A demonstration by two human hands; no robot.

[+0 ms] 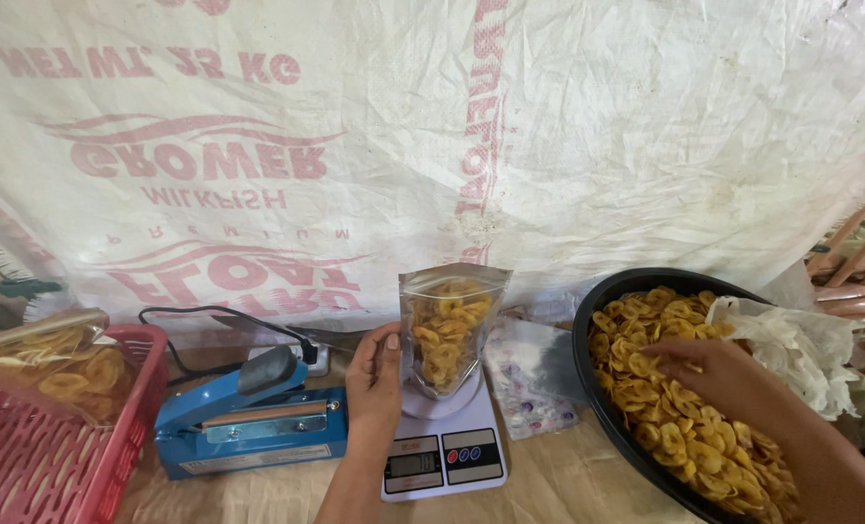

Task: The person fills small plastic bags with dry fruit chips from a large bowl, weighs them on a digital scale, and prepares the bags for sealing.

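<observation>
Pouch of banana chips upright on the scale

Pouch (449,330), clear plastic and filled about two-thirds with yellow banana chips, stands on the round pan of a small white digital scale (444,454). Its long axis runs straight up and down, open mouth pointing up toward the white printed sack (510,126) hung behind the work surface, base resting on the pan.

One left hand (375,380) steadies the pouch from its left side: the fingers are loosely curled with thumb and fingertips touching the lower left edge of the plastic, a light hold and not a full grasp. One right hand (718,374) reaches into the round black tray (587,325) at the right, palm down over the heap of loose chips (689,437), fingers bent down among them; whether it has chips gripped underneath cannot be told.

One crumpled clear plastic sheet (791,344) lies over the far right rim of the tray. One flat printed bag (529,378) lies between scale and tray. One blue impulse sealer (248,412) sits just left of the scale, its black cord (219,315) looping behind. One red basket (59,437) at the far left holds one filled bag of chips (59,364), lying tilted.
</observation>
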